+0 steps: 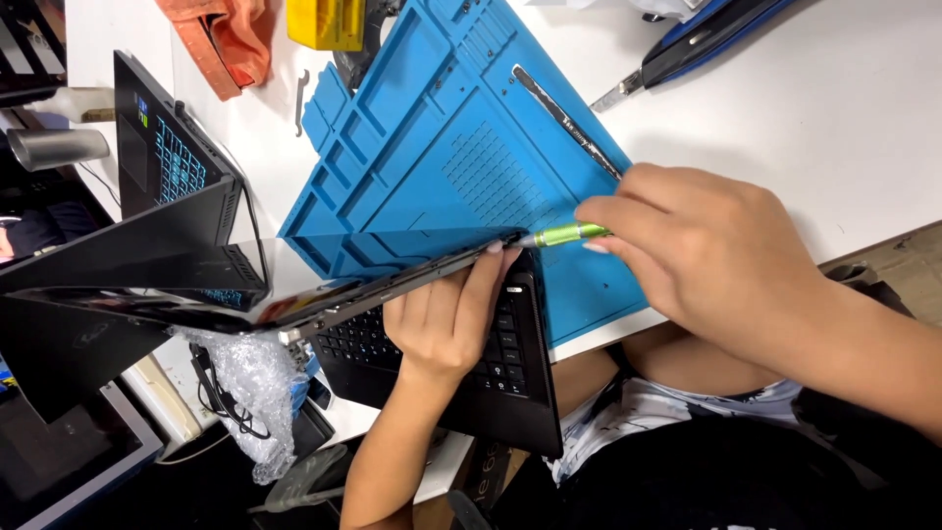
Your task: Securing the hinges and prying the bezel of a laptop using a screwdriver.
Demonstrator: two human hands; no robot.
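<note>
Left hand (446, 329): fingers grip the laptop (432, 344) lid (294, 285) edge.
Right hand (706, 250): fingers pinch a green tool (569, 234).
Tool tip: at the lid corner.
Lid: not apart yet.
Mat (432, 147): blue, underneath.

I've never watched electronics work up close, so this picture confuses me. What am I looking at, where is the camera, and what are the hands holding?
The camera sits on the person's head, looking down at their two bare hands. The left hand grips the lid edge of a black laptop at the edge of a white table. The right hand holds a green tool with its tip at the lid's corner. Beneath lies a blue work mat with a metal pry bar. Another laptop stands at the left.
</note>
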